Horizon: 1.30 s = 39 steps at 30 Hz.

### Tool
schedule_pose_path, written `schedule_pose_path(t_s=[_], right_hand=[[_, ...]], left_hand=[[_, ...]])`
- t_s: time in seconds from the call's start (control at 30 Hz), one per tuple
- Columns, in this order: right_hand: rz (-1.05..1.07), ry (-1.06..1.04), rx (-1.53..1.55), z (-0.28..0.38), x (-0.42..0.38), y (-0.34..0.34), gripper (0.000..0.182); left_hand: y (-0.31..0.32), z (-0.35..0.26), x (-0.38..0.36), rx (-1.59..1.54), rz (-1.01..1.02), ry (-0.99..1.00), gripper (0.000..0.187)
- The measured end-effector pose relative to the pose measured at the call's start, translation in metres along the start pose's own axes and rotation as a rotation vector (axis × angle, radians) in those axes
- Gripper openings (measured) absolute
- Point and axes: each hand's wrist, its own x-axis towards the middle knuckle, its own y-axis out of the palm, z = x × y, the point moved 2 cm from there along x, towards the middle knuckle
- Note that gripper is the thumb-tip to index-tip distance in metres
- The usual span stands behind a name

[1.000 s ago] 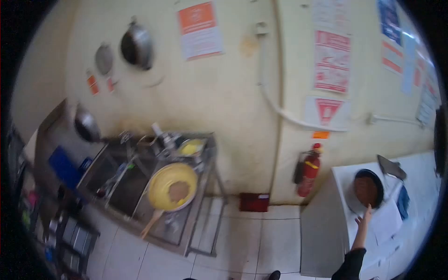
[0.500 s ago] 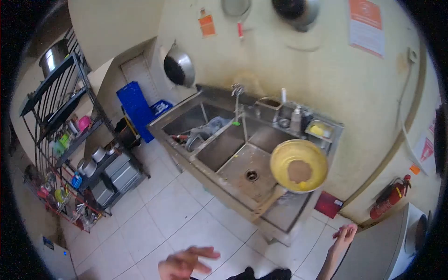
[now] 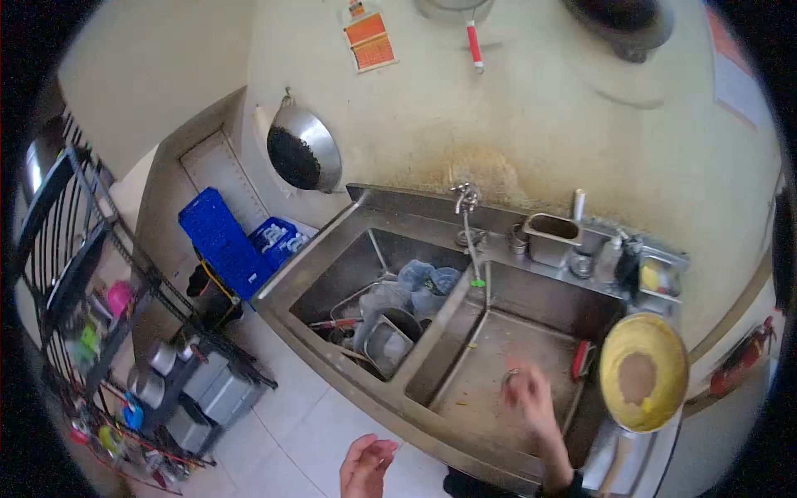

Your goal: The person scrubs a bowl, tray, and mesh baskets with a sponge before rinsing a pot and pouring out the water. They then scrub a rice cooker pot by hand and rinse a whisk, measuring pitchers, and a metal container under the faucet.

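Note:
My left hand (image 3: 368,466) is at the bottom, in front of the sink's front edge. Its fingers are curled together, and whether something small lies in them I cannot make out. Reaching over the right basin (image 3: 490,349), my right hand (image 3: 534,402) is blurred and points down near the drain. A red-and-grey object (image 3: 583,360) sits by that basin's right wall. To the right, a yellow-coated pan (image 3: 618,357) with a wooden handle rests on the sink's end. The tap (image 3: 466,197) has a hose hanging into the basin.
Several containers and plastic bags (image 3: 386,303) fill the left basin. A metal tub (image 3: 552,239), a pump bottle (image 3: 608,259) and a tray (image 3: 660,278) line the back ledge. Blue crates (image 3: 222,242) stand left of the sink, beside a black rack (image 3: 137,241). A wok (image 3: 303,149) hangs on the wall.
The view has moved closer to the sink and turned left. My right hand has gone from beside the sink to over the right basin. My left hand's fingers have changed from spread to curled.

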Motion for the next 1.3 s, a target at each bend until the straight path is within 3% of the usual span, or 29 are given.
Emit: schedule_pose_path(t_s=[0.07, 0.1, 0.13, 0.2, 0.23, 0.3, 0.33, 0.37, 0.4, 0.43, 0.47, 0.53, 0.57, 0.6, 0.67, 0.7, 0.77, 0.83, 0.87, 0.93, 1.03, 1.07, 1.17, 1.23, 1.3], right_hand=[[-0.140, -0.072, -0.089, -0.013, 0.126, 0.023, 0.024], [-0.107, -0.107, 0.036, -0.037, 0.195, 0.024, 0.027], [-0.163, 0.034, 0.024, -0.051, 0.262, 0.025, 0.034], [-0.403, -0.125, -0.355, -0.090, 0.391, 0.014, 0.052], [-0.451, -0.001, -0.313, -0.099, 0.435, 0.011, 0.051], [-0.469, 0.381, -0.067, -0.103, 0.488, 0.015, 0.050], [-0.484, 0.477, 0.008, -0.111, 0.506, 0.014, 0.050], [-0.500, 0.508, 0.056, -0.120, 0.522, 0.012, 0.050], [-0.502, 0.444, 0.086, -0.133, 0.543, 0.003, 0.048], [-0.500, 0.379, 0.116, -0.146, 0.564, -0.007, 0.045], [-0.491, 0.336, 0.128, -0.164, 0.572, -0.014, 0.042], [-0.441, 0.292, -0.105, -0.155, 0.557, -0.015, 0.041], [-0.411, 0.263, -0.215, -0.151, 0.552, -0.015, 0.041], [-0.418, -0.005, -0.421, -0.161, 0.550, -0.022, 0.045], [-0.520, -0.211, -0.788, -0.164, 0.518, -0.018, 0.043], [-0.560, -0.325, -0.976, -0.160, 0.500, -0.011, 0.042], [-0.447, 0.097, -1.069, -0.141, 0.448, 0.011, 0.042], [-0.239, 0.401, -0.931, -0.156, 0.411, 0.006, 0.040], [-0.314, 0.410, -0.943, -0.153, 0.393, 0.015, 0.039], [-0.386, 0.406, -0.885, -0.144, 0.368, 0.039, 0.035], [-0.386, 0.286, -0.606, -0.134, 0.322, 0.071, 0.033], [-0.348, 0.330, -0.608, -0.122, 0.309, 0.085, 0.031], [-0.265, 0.451, -0.561, -0.086, 0.265, 0.098, 0.032], [-0.354, 0.475, -0.466, -0.095, 0.223, 0.087, 0.028], [-0.402, 0.681, -0.228, -0.109, 0.186, 0.066, 0.028]], left_hand=[[-0.035, -0.028, 0.035, 0.123, -0.083, 0.071, 0.035], [-0.051, -0.043, 0.052, 0.173, -0.125, 0.110, 0.035], [-0.067, -0.054, 0.069, 0.177, -0.182, 0.091, 0.036], [-0.099, -0.064, 0.106, 0.202, -0.295, 0.021, 0.040], [-0.117, -0.057, 0.128, 0.215, -0.301, -0.024, 0.041], [-0.154, -0.038, 0.182, 0.249, -0.301, -0.113, 0.043], [-0.154, -0.029, 0.215, 0.318, -0.237, -0.179, 0.046], [-0.157, -0.011, 0.252, 0.333, -0.184, -0.244, 0.049], [-0.183, 0.028, 0.295, 0.336, -0.028, -0.273, 0.036], [-0.140, 0.022, 0.330, 0.263, -0.083, -0.585, 0.047], [-0.138, 0.054, 0.365, 0.302, 0.033, -0.534, 0.036], [-0.131, 0.108, 0.434, 0.486, 0.406, -0.484, 0.034], [-0.126, 0.140, 0.466, 0.565, 0.479, -0.379, 0.036], [-0.118, 0.169, 0.495, 0.641, 0.553, -0.264, 0.037], [-0.101, 0.209, 0.539, 0.972, 0.504, 0.212, 0.042], [-0.077, 0.201, 0.552, 1.089, 0.533, 0.345, 0.042], [-0.022, 0.171, 0.571, 1.311, 0.586, 0.627, 0.043], [-0.004, 0.208, 0.593, 1.514, 0.824, 0.465, 0.044], [0.002, 0.230, 0.603, 1.615, 0.947, 0.388, 0.046], [0.015, 0.274, 0.637, 1.975, 1.397, -0.220, 0.051], [-0.012, 0.388, 0.656, 2.170, 0.985, -0.069, 0.042], [-0.013, 0.398, 0.653, 2.227, 0.962, -0.077, 0.040], [-0.006, 0.354, 0.641, 2.332, 1.211, -0.129, 0.037], [-0.003, 0.295, 0.642, 2.322, 1.403, -0.175, 0.035], [-0.012, 0.228, 0.640, 2.209, 1.399, -0.195, 0.033]])
